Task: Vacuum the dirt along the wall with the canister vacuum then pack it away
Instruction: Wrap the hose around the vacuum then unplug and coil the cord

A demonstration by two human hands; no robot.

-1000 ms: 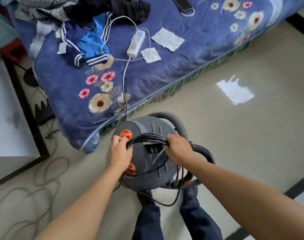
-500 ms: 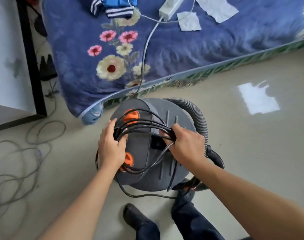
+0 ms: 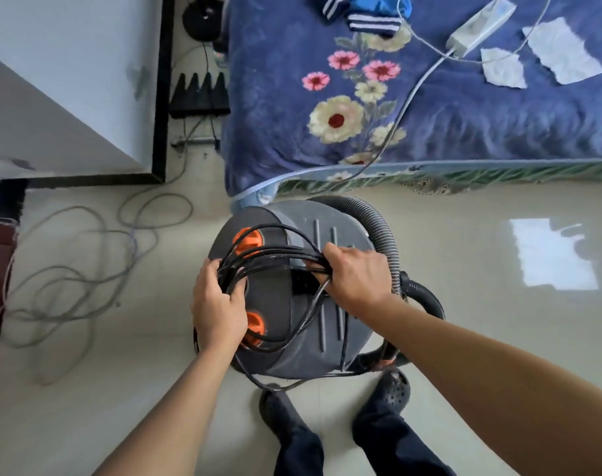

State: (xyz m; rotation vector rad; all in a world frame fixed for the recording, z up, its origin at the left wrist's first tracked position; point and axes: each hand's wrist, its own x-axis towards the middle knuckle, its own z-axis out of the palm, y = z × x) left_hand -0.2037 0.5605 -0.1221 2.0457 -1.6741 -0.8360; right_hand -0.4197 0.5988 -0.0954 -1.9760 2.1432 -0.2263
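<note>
A grey canister vacuum [image 3: 340, 341] with orange knobs stands on the tiled floor right in front of my feet. Its ribbed grey hose [image 3: 378, 225] curves round the right side. A bundle of looped black power cord [image 3: 275, 254] lies across the vacuum's top. My left hand [image 3: 217, 304] grips the left end of the loops over the orange knobs. My right hand [image 3: 356, 274] grips the right end of the bundle near the vacuum's middle. Loose cord hangs down the front of the body toward the floor.
A bed with a blue floral blanket [image 3: 464, 108] stands just beyond the vacuum, with a white power strip [image 3: 478, 25] and paper scraps on it. A loose grey cable [image 3: 86, 269] sprawls on the floor at left. A white wall with black skirting [image 3: 159, 97] is far left.
The view has shifted so the vacuum sits lower and the wall corner shows at left. Both hands still hold the cord bundle, now stretched flatter across the top.
</note>
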